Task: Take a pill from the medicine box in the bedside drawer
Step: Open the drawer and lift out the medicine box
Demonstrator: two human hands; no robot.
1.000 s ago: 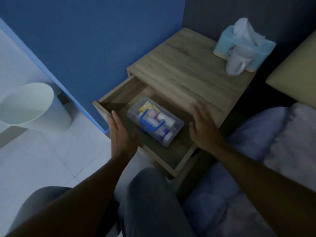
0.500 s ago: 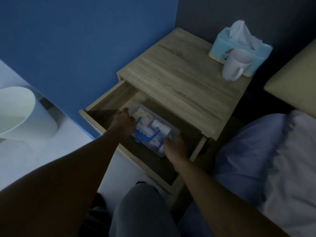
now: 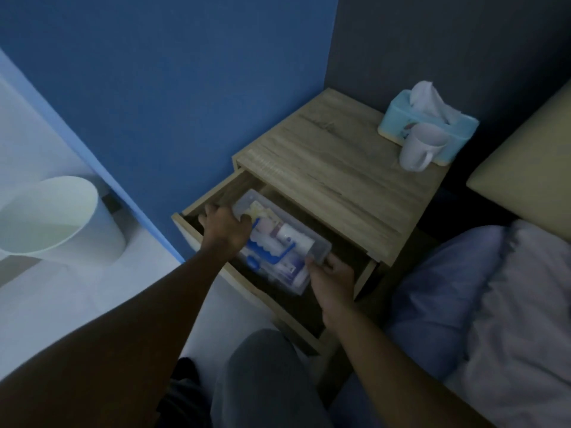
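Observation:
A clear plastic medicine box (image 3: pixel 279 242) with a blue handle and several small packs and tubes inside sits in the open drawer (image 3: pixel 364 274) of a wooden bedside table (image 3: pixel 333 168). My left hand (image 3: pixel 224 227) grips the box's left end, fingers curled over its edge. At the box's right end my right hand (image 3: pixel 332 278) holds the near corner. The box looks tilted, its near side raised. Its lid is shut. No pill is visible on its own.
A blue tissue box (image 3: pixel 429 123) and a white mug (image 3: pixel 420 146) stand at the table's back right. A white waste bin (image 3: pixel 52 220) sits on the floor to the left. A bed with a pillow (image 3: pixel 494 298) is on the right. My knee (image 3: pixel 268 375) is below the drawer.
Both hands went from hovering open above the drawer down to the box and closed on its two ends. The box has tipped up slightly from the drawer floor.

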